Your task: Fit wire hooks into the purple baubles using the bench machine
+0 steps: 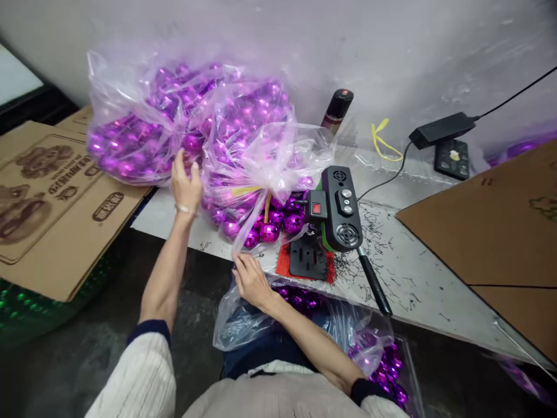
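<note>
A: Purple baubles [270, 232] in a thin film bag [261, 151], on the bench [413, 273] against the wall. How's it handle?

B: Light, bulky, slippery; shells prob. fragile. My left hand [186, 184] lies open on its side, right hand [250, 278] pinches loose film at the bench edge. I'd grip the gathered neck, not the balls. Black tool [342, 209] just beside.
</note>
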Demonstrator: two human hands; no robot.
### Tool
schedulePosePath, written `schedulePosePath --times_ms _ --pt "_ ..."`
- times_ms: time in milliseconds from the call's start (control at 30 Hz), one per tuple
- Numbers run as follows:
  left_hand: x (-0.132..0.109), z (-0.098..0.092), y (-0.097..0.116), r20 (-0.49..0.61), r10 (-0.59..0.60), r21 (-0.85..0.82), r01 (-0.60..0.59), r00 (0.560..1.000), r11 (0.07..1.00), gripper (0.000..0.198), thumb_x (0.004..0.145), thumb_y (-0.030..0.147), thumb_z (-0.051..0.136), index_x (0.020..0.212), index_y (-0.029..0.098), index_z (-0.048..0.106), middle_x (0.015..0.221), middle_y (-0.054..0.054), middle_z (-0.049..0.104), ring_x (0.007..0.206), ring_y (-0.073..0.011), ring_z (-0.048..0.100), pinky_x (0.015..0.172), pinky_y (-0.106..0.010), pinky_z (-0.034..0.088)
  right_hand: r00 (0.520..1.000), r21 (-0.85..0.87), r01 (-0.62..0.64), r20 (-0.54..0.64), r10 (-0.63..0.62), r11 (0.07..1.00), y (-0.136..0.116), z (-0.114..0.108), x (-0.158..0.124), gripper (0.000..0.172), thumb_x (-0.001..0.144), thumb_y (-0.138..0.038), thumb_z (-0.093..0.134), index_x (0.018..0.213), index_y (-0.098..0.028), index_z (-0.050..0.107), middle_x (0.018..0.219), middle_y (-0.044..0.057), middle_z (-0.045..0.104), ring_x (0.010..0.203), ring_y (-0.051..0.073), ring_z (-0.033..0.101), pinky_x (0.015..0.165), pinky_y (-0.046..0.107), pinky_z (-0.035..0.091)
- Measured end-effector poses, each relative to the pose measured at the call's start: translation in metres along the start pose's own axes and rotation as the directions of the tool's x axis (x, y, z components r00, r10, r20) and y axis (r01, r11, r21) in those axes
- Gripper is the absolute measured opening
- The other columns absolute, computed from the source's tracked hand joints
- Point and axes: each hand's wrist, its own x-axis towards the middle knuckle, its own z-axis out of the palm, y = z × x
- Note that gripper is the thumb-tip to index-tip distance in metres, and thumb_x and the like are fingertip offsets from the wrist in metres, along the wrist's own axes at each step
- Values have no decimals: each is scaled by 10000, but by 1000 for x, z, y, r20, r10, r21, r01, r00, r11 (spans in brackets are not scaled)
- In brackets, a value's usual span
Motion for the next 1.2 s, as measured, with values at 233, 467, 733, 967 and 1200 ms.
schedulePosePath --times_ms 233,467,733,967,1200 --pt "-152 56 54 359 318 107 -377 878 920 338 1013 394 494 1198 205 705 1210 -87 732 1108 -239 689 964 -342 533 991 16 8 -133 -6 1000 -4 -28 -26 486 967 -165 448 1449 -103 470 1357 193 622 1355 250 526 1143 455 496" --pt "-133 83 34 297 213 480 -338 931 810 468 1010 280 383 1410 148 587 1321 -187 679 1113 -344 630 912 -469 464 976 -170 -170 -166 142 971 22 -50 -30 500 980 -211 450 1476 -150 451 1563 197 456 1521 288 355 1185 506 420" --pt "-123 79 -10 163 221 473 -273 962 838 573 980 237 300 1513 113 468 1353 -188 662 994 -307 641 860 -411 426 950 -175 -310 -103 295 935 29 -26 -2 499 991 -240 416 1476 -126 445 1629 246 319 1487 346 407 1127 530 461" --pt "-117 91 -20 5 234 391 -218 972 894 562 1028 333 257 1487 119 500 1393 -174 643 1026 -295 635 905 -408 417 925 -54 -379 -60 376 924 42 -24 3 514 977 -240 417 1473 -109 450 1623 254 324 1478 362 423 1149 561 445" --pt "-131 80 1 148 313 343 -345 938 874 475 1037 389 366 1329 129 635 1211 -182 727 1068 -291 654 964 -416 424 938 26 -337 -78 338 941 40 -30 -3 500 980 -252 408 1447 -90 480 1569 251 422 1483 331 430 1179 536 438"
